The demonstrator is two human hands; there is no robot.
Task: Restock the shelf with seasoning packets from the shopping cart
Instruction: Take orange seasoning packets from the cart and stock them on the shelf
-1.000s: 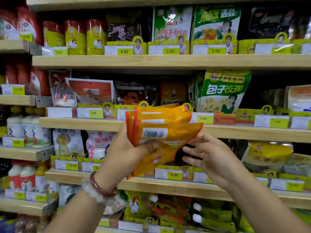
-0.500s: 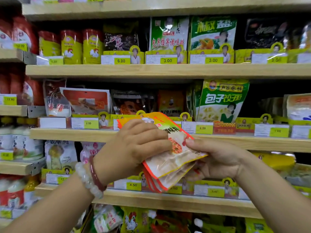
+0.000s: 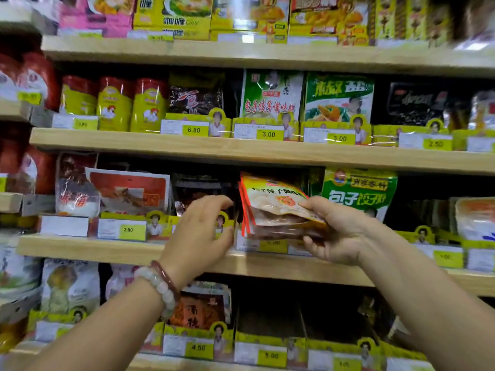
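The right hand (image 3: 338,231) was grasping a small stack of orange-edged dumpling-seasoning packets (image 3: 276,207), thumb over the printed face and fingers beneath; the stack was tilted, its top edge leaning back into the gap on the third wooden shelf (image 3: 88,249), between the dark packets (image 3: 199,192) on one side and the green dumpling-flour bag (image 3: 360,190) on the other. The left hand (image 3: 199,231) held nothing; its fingers were loosely curved at the shelf's front edge, just beside the stack, near the yellow price-tag holder (image 3: 155,226). The step looked like seating the stack upright in its slot; to do it well, the lower edge would likely need to drop behind the tag holder first, then the stack be tipped vertical so the printed face showed forward; the free hand could hold back the neighbouring dark packets so nothing folded or wedged; the thin packets might fan apart if the grasp loosened before the bottom edge rested on the shelf. The shopping cart was out of view.
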